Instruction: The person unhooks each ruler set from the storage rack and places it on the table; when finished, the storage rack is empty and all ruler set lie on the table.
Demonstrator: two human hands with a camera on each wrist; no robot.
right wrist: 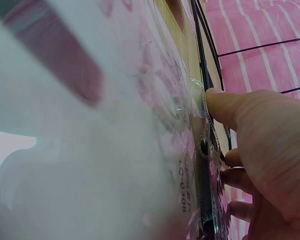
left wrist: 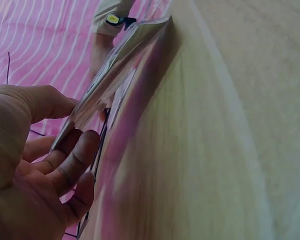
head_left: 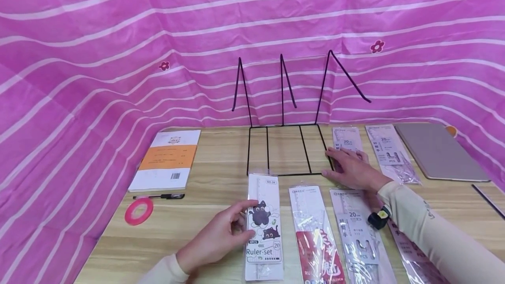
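Note:
In the head view my left hand [head_left: 217, 240] pinches a ruler-set pack [head_left: 262, 227] with black cats on its front, at its left edge. The left wrist view shows this pack [left wrist: 107, 75] tilted up from the table, the thumb on one face and fingers behind it. The pack's top overlaps the front bar of a black wire rack [head_left: 292, 174]. My right hand [head_left: 353, 170] rests at the rack's right front corner, thumb by the front bar and fingertips over the side bar. From the right wrist, a clear plastic sleeve [right wrist: 180, 115] fills much of the view.
Several ruler packs lie in front, among them a red-and-white pack [head_left: 319, 240] and a 20 cm pack [head_left: 357, 227]. Behind the right hand is another pack [head_left: 388, 148], beside a grey notebook [head_left: 439, 150]. At left are a book [head_left: 167, 159], a pen [head_left: 165, 196] and pink tape [head_left: 139, 211].

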